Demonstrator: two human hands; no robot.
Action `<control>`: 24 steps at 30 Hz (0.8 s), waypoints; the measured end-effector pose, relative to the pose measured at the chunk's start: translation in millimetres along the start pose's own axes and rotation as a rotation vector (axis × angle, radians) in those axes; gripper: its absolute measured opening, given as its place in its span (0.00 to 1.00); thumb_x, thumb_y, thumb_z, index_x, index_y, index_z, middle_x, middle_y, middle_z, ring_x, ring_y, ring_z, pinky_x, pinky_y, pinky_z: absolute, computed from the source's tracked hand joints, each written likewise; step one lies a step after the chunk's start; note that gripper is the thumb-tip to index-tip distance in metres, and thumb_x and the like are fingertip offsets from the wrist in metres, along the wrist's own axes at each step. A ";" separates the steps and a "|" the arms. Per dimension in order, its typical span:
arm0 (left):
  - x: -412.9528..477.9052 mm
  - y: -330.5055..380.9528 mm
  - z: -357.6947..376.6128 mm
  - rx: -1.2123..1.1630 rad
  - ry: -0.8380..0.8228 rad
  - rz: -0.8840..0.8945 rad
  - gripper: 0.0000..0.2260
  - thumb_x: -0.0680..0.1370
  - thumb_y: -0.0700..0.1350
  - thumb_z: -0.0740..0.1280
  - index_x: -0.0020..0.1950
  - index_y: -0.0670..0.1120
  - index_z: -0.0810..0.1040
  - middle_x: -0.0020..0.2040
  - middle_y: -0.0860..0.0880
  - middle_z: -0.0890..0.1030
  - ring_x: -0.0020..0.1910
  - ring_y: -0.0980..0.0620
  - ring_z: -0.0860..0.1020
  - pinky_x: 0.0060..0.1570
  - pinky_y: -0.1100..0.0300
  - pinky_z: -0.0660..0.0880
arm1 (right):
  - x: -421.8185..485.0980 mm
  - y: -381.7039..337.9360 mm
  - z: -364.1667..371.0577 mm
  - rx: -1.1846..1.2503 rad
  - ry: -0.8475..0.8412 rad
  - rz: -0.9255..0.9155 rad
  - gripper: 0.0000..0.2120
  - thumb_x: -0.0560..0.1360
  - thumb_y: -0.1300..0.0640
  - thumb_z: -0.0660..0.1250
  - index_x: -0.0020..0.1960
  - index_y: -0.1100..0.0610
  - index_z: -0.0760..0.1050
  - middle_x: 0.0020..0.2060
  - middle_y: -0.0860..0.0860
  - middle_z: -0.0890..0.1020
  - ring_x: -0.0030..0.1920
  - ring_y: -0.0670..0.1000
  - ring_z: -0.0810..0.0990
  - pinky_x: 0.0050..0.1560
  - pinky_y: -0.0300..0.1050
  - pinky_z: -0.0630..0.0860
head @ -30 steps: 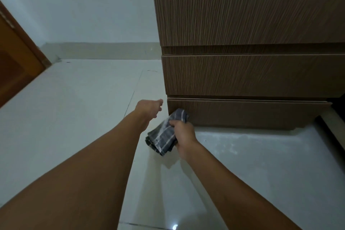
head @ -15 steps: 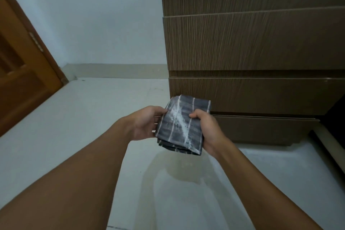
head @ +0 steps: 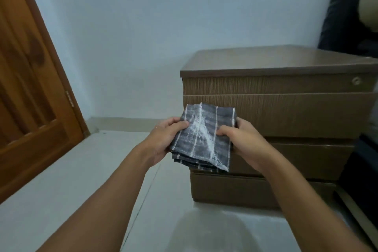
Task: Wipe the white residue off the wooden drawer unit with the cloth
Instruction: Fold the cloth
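Observation:
A folded grey cloth (head: 204, 139) with thin white stripes is held up in front of the wooden drawer unit (head: 286, 116). A streak of white powder runs across the cloth's upper face. My left hand (head: 163, 139) grips the cloth's left edge with the thumb on top. At the right edge my right hand (head: 243, 141) pinches it the same way. The cloth is in the air and does not touch the drawers. The unit has a flat brown top, several drawer fronts and a small round lock (head: 356, 81) at its upper right.
An orange-brown wooden door (head: 30, 98) stands at the left. The floor is pale glossy tile (head: 61, 190), with faint white powder near the unit's base (head: 255, 219). A dark object (head: 347, 16) fills the upper right corner beside a pale blue wall.
My right hand lifted the cloth from the bottom drawer's corner, and my left hand took hold of its other edge. The view rose, so the unit's top now shows.

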State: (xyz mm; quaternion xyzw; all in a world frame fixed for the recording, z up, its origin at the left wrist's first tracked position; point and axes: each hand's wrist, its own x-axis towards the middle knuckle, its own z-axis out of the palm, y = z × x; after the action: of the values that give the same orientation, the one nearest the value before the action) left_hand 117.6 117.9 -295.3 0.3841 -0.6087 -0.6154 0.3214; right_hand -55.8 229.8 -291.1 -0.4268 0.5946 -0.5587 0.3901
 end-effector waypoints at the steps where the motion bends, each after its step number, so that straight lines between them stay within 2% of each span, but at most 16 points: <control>1: -1.6 16.9 1.8 0.015 0.019 0.053 0.09 0.77 0.45 0.69 0.55 0.44 0.79 0.50 0.44 0.85 0.46 0.46 0.83 0.50 0.50 0.79 | 0.5 -15.5 -6.0 -0.004 0.011 -0.044 0.12 0.76 0.60 0.68 0.57 0.49 0.76 0.51 0.51 0.84 0.50 0.53 0.84 0.55 0.57 0.80; 5: -5.3 88.2 10.2 0.066 0.059 0.240 0.06 0.77 0.45 0.69 0.52 0.46 0.80 0.46 0.48 0.85 0.41 0.51 0.83 0.38 0.58 0.78 | 2.1 -80.6 -23.9 0.020 0.084 -0.219 0.10 0.75 0.60 0.70 0.53 0.47 0.76 0.50 0.50 0.84 0.45 0.50 0.86 0.49 0.53 0.82; 8: -2.1 138.7 13.0 0.127 0.075 0.308 0.04 0.78 0.46 0.68 0.50 0.47 0.81 0.43 0.50 0.85 0.38 0.53 0.83 0.35 0.60 0.77 | 6.3 -121.0 -30.4 0.002 0.110 -0.303 0.09 0.75 0.58 0.70 0.50 0.45 0.76 0.48 0.50 0.85 0.43 0.50 0.86 0.46 0.49 0.83; 11: 11.7 175.8 13.3 0.213 0.100 0.299 0.07 0.77 0.47 0.69 0.53 0.47 0.81 0.47 0.48 0.85 0.40 0.52 0.83 0.38 0.59 0.78 | 22.3 -151.1 -36.3 -0.017 0.114 -0.297 0.10 0.76 0.58 0.69 0.55 0.49 0.75 0.48 0.51 0.84 0.42 0.49 0.86 0.41 0.45 0.82; 13: 26.9 191.9 15.5 0.273 0.125 0.256 0.08 0.77 0.48 0.69 0.54 0.47 0.81 0.48 0.48 0.85 0.42 0.52 0.82 0.39 0.59 0.78 | 40.3 -166.9 -39.3 -0.033 0.155 -0.267 0.15 0.76 0.59 0.69 0.62 0.54 0.74 0.48 0.52 0.84 0.41 0.49 0.86 0.38 0.42 0.82; 16: 51.9 202.8 19.2 0.337 0.165 0.182 0.08 0.77 0.47 0.69 0.53 0.46 0.81 0.47 0.48 0.84 0.41 0.52 0.81 0.33 0.61 0.77 | 70.9 -176.3 -38.9 -0.029 0.193 -0.192 0.20 0.76 0.62 0.69 0.67 0.57 0.72 0.46 0.53 0.84 0.41 0.52 0.86 0.37 0.43 0.83; 19: 70.3 204.0 21.3 0.348 0.206 0.107 0.08 0.77 0.43 0.68 0.53 0.41 0.81 0.44 0.47 0.83 0.37 0.52 0.81 0.30 0.61 0.77 | 97.7 -169.6 -37.4 -0.032 0.219 -0.112 0.20 0.76 0.62 0.69 0.67 0.56 0.71 0.46 0.54 0.83 0.43 0.52 0.85 0.40 0.45 0.83; 21: 76.8 199.6 20.1 0.323 0.230 0.082 0.06 0.78 0.42 0.66 0.52 0.42 0.80 0.45 0.46 0.82 0.37 0.51 0.79 0.32 0.60 0.76 | 108.3 -162.4 -39.5 -0.219 0.249 -0.123 0.20 0.76 0.57 0.69 0.67 0.58 0.72 0.50 0.51 0.82 0.48 0.52 0.83 0.51 0.49 0.81; 23: 76.8 191.1 17.2 0.350 0.274 0.130 0.05 0.78 0.43 0.66 0.51 0.45 0.80 0.49 0.46 0.82 0.41 0.51 0.79 0.38 0.59 0.77 | 106.6 -159.9 -43.8 -0.464 0.274 -0.175 0.27 0.77 0.50 0.68 0.71 0.59 0.67 0.57 0.50 0.77 0.56 0.50 0.77 0.61 0.49 0.73; 24: 74.0 185.4 15.5 0.411 0.300 0.189 0.06 0.78 0.45 0.66 0.52 0.48 0.80 0.51 0.48 0.82 0.44 0.52 0.79 0.42 0.59 0.77 | 102.2 -159.8 -46.9 -0.549 0.285 -0.218 0.30 0.77 0.47 0.67 0.74 0.57 0.64 0.63 0.51 0.76 0.58 0.49 0.75 0.61 0.49 0.71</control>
State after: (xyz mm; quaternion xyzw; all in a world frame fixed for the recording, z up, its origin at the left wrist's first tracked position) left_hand 53.9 52.0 -117.2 0.4699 -0.6994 -0.3823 0.3792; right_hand -122.3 147.1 -127.0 -0.4946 0.7224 -0.4701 0.1116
